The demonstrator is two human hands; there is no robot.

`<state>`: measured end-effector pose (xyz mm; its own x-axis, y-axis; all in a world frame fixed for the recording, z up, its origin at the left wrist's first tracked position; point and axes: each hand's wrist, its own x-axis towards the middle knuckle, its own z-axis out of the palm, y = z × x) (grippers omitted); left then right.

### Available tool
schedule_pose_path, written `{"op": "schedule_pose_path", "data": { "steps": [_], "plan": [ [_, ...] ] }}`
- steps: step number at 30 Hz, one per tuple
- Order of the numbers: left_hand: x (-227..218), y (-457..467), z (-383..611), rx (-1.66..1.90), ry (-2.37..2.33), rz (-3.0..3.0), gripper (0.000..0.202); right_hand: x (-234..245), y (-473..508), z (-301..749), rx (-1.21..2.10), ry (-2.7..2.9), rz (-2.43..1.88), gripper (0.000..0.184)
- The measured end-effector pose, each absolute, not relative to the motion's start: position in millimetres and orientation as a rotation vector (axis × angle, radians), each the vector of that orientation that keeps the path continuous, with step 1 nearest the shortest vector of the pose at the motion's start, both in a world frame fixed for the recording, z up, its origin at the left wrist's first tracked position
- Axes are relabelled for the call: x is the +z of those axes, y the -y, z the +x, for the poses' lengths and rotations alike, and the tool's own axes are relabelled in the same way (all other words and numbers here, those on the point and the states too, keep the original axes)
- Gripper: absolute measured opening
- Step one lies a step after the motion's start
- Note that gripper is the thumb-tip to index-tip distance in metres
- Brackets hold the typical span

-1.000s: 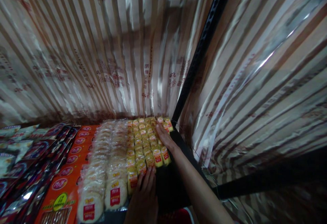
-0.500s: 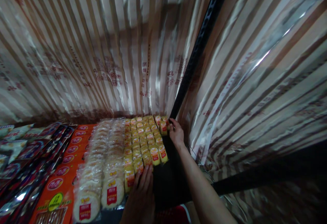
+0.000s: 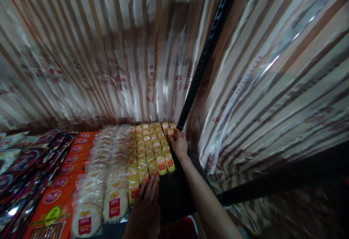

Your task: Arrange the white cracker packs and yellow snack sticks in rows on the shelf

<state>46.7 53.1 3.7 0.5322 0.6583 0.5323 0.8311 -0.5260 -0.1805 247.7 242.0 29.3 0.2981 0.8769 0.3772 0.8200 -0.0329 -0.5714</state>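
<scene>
Rows of small yellow snack packets with red labels lie on a dark shelf. My left hand lies flat against the near end of these rows, fingers stretched out on the front packets. My right hand reaches to the far right corner by the black post, its fingers curled around one yellow packet at the back of the rightmost row.
Left of the yellow packets lie rows of round white rice crackers in clear wrap, then orange boxes and dark shiny bags. A black upright post and striped plastic sheeting enclose the shelf.
My right hand has moved from lying along the right row to the far corner and closed on a packet there. My left hand has stayed at the near end.
</scene>
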Motion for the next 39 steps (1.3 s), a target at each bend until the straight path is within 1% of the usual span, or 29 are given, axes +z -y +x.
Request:
{"op": "schedule_pose_path", "data": {
  "steps": [6, 12, 17, 21, 26, 33, 39],
  "plan": [
    [4, -54, 45, -0.589, 1.196, -2.377, 0.046, 33, -235, 236, 0.041, 1.502, -1.945, 0.037],
    [3, -54, 47, -0.590, 1.234, -2.368, 0.045, 44, -247, 234, 0.086, 1.544, -1.875, 0.042],
    [8, -54, 47, -0.593, 1.231, -2.370, 0.047, 46, -258, 237, 0.182, 1.647, -1.777, 0.035],
    [9, -53, 46, -0.568, 1.230, -2.378, 0.047, 43, -258, 239, 0.194, 1.657, -1.816, 0.031],
    [6, -54, 45, -0.578, 1.215, -2.389, 0.047, 40, -254, 239, 0.246, 1.641, -1.940, 0.031],
    [7, -54, 45, -0.597, 1.211, -2.379, 0.045, 35, -254, 237, 0.228, 1.627, -1.912, 0.030],
    [1, -55, 45, -0.606, 1.201, -2.365, 0.047, 34, -254, 237, 0.180, 1.637, -1.859, 0.035]
  ]
}}
